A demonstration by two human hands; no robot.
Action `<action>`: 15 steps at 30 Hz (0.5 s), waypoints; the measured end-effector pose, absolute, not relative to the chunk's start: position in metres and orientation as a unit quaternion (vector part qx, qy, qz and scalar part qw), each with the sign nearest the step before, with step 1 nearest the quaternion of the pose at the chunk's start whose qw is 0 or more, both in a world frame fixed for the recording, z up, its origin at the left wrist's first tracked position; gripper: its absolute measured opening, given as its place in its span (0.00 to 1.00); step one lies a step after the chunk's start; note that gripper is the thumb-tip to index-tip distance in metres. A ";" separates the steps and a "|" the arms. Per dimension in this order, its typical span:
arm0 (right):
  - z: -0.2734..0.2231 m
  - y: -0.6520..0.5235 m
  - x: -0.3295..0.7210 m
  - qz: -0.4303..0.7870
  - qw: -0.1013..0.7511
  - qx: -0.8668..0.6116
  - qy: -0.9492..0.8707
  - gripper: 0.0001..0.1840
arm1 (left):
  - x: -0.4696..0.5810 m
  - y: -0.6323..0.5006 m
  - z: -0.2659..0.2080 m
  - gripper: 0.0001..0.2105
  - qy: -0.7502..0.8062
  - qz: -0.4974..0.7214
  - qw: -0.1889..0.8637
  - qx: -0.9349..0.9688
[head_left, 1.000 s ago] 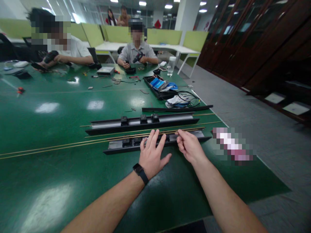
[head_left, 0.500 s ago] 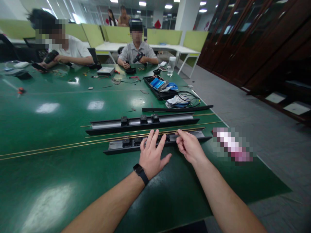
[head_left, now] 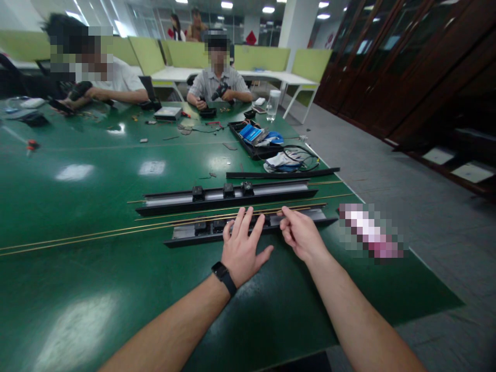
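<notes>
Hardly anything has moved since the earlier frame. On the green table, the nearer black channel lies mid-frame, probably for easy reach. My left hand spreads over it, fingers apart, seemingly for steadying; right of centre, my right hand curls its fingers together, apparently pinching one of the brass rods that run in from the left edge.

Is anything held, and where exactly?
The left hand is spread over the gold rods, grasping none; the right hand is at them, but whether it pinches one cannot be told.
</notes>
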State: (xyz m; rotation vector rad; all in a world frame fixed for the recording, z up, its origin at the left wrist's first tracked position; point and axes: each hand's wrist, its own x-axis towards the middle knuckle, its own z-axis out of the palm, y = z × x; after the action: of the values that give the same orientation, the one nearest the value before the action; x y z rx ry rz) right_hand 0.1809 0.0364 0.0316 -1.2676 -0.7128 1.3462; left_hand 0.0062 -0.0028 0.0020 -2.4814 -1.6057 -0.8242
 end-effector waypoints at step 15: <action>0.030 0.036 0.183 0.565 0.557 -0.530 -0.299 0.17 | 0.006 -0.004 0.003 0.34 -0.520 -0.273 0.041 -0.808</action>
State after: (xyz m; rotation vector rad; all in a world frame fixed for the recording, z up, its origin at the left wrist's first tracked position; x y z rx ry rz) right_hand 0.1832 0.0357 0.0303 -1.2495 -0.7060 1.3333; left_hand 0.0059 -0.0037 0.0030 -2.4737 -1.5935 -0.8356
